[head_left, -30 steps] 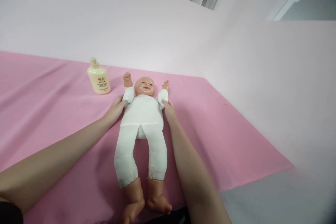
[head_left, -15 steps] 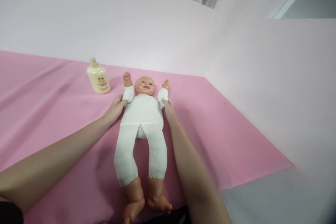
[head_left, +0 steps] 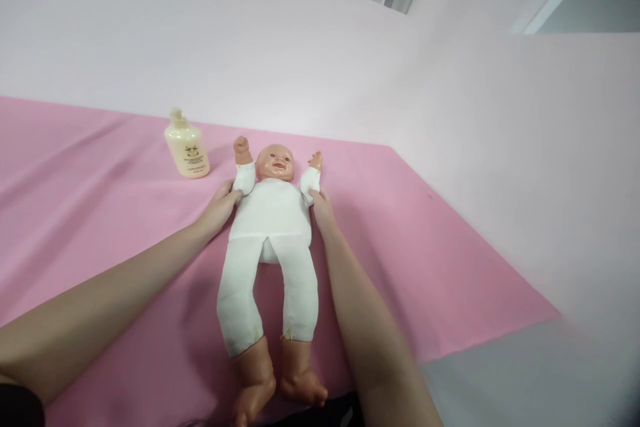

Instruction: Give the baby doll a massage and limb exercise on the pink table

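Observation:
A baby doll (head_left: 273, 210) with a white cloth body lies on its back, its feet toward me and both arms raised beside its head. My left hand (head_left: 223, 203) is closed around the doll's upper arm on the left side, thumb on top. On the other side, my right hand (head_left: 321, 205) grips the doll's other arm near the elbow. The fingers of both hands are partly hidden beneath the arms. Left of the doll's head stands a pale yellow lotion bottle (head_left: 188, 147) with a printed label, apart from my hands.
Pink cloth (head_left: 400, 227) covers the table under the doll, with creases at the left. A white wall (head_left: 200, 33) rises behind the table's far edge. At the right, the cloth's edge slants toward the grey floor (head_left: 505, 373).

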`<state>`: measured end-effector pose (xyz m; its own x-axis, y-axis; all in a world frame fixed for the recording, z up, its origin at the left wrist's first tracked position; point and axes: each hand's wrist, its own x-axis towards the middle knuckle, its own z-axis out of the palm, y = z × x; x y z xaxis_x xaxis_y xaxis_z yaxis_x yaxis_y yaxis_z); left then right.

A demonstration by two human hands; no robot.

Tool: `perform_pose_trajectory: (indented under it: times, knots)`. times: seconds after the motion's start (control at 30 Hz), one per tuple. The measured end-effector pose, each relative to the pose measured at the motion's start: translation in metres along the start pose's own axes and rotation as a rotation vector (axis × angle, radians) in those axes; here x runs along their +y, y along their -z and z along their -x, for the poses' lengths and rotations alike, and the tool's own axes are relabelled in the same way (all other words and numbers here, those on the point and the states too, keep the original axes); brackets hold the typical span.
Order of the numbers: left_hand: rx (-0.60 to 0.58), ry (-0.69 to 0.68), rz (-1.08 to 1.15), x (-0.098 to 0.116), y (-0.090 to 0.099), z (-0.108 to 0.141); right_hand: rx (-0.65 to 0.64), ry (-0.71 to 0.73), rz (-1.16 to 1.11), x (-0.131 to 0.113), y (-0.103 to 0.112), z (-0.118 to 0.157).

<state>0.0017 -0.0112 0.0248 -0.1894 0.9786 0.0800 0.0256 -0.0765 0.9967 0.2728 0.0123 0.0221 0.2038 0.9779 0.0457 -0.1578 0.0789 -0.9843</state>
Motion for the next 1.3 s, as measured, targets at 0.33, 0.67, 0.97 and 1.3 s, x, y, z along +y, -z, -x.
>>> perform_pose_trajectory:
  times: [0.33, 0.67, 0.97, 1.3]
  knots:
    - [-0.008, -0.021, 0.004, -0.0017, 0.0007, 0.0003, -0.013, 0.011, 0.000, -0.0023, 0.0001, 0.0022]
    - [-0.018, -0.017, -0.016, 0.0025, -0.0003, 0.0027, 0.002, 0.006, -0.001, -0.0015, -0.0006, 0.0013]
    - [-0.016, -0.027, -0.001, -0.0022, 0.0004, 0.0002, -0.004, 0.020, -0.005, 0.0010, -0.0003, -0.0001]
    - [-0.022, -0.020, 0.006, -0.0003, -0.0001, 0.0016, -0.004, 0.020, 0.002, -0.0005, -0.0006, 0.0016]
